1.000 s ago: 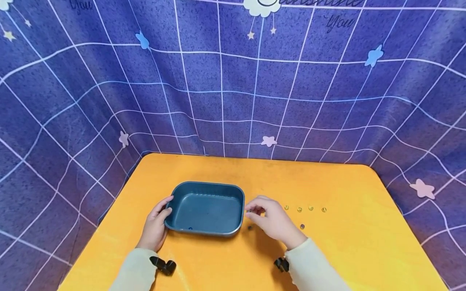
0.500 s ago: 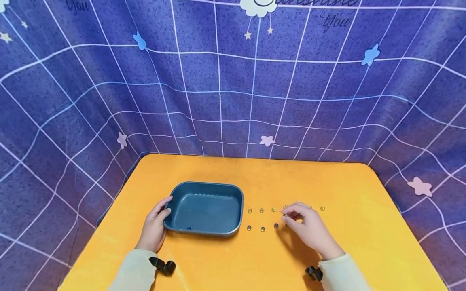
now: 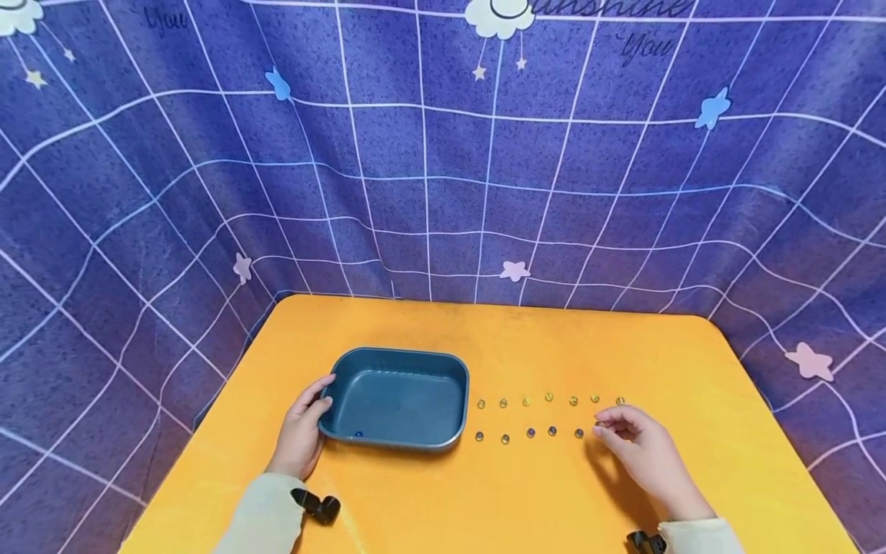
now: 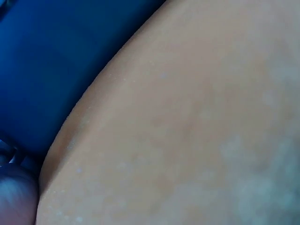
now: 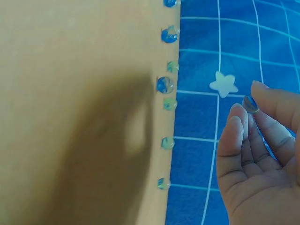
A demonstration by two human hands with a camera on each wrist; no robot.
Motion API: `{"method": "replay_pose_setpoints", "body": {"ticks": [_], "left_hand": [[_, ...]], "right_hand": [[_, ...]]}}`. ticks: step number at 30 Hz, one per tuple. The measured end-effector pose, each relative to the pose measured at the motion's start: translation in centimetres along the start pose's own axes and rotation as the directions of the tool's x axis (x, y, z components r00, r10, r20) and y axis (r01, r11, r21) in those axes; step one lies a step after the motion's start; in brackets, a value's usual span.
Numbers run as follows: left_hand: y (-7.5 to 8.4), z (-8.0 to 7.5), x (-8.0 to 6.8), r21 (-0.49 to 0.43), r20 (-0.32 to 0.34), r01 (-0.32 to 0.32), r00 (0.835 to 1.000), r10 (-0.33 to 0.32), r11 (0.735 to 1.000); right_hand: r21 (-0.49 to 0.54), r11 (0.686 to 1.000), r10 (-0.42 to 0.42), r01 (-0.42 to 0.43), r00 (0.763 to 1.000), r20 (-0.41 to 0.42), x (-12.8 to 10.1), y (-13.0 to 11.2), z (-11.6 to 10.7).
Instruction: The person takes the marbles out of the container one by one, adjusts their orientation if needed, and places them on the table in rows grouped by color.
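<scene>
Pinching marble (image 5: pixel 251 104), right hand (image 3: pixel 647 459), tray (image 3: pixel 398 369) held

two rows of glass beads (image 3: pixel 530 432) beside a blue tray (image 3: pixel 396 396)
left hand (image 3: pixel 302 431) grips the tray's left rim; right hand (image 3: pixel 644 454) rests at the rows' right end.

Printed on the blue grid backdrop cloth (image 3: pixel 443 154): cursive "You" (image 3: pixel 644 48) at upper right, just right of the white cloud (image 3: pixel 501 14). Another faint "You" (image 3: pixel 158 17) far left of that cloud. Along the top edge beside the cloud, cut-off lettering, apparently "Sunshine" (image 3: pixel 609 8).
</scene>
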State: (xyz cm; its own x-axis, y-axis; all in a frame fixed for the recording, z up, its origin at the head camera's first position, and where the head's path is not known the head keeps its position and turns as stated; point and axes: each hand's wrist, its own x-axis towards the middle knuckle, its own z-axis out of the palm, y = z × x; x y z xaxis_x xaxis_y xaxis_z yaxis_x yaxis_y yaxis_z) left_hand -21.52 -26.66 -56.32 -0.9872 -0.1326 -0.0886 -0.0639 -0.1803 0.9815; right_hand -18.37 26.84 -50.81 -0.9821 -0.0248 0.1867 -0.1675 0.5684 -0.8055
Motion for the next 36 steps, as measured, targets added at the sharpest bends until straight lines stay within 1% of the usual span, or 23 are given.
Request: {"method": "replay_pose_setpoints", "body": {"ticks": [3,13,22,28,36], "left_hand": [[-0.1,0.0,0.0,-0.005,0.002,-0.001,1.000,0.001,1.000],[0.0,0.1,0.0,-0.004,0.006,-0.005,1.000,0.005,1.000],[0.0,0.2,0.0,0.008,0.008,-0.009,1.000,0.009,1.000],[0.0,0.1,0.0,0.013,0.006,-0.005,1.000,0.005,1.000],[0.1,0.0,-0.1,0.017,0.002,-0.004,1.000,0.004,1.000]], "right_hand": [[-0.004,0.999,0.050,-0.050,0.999,0.017,0.0,0.5,-0.1],[-0.106,0.990,0.098,-0.094,0.995,0.028,0.6,1.8,0.1],[-0.070,0.987,0.150,-0.145,0.987,0.061,0.9,2.8,0.4],[-0.136,0.975,0.185,-0.174,0.980,0.069,1.0,3.0,0.6],[-0.205,0.963,0.196,-0.176,0.978,0.078,1.3,3.2,0.8]]}}
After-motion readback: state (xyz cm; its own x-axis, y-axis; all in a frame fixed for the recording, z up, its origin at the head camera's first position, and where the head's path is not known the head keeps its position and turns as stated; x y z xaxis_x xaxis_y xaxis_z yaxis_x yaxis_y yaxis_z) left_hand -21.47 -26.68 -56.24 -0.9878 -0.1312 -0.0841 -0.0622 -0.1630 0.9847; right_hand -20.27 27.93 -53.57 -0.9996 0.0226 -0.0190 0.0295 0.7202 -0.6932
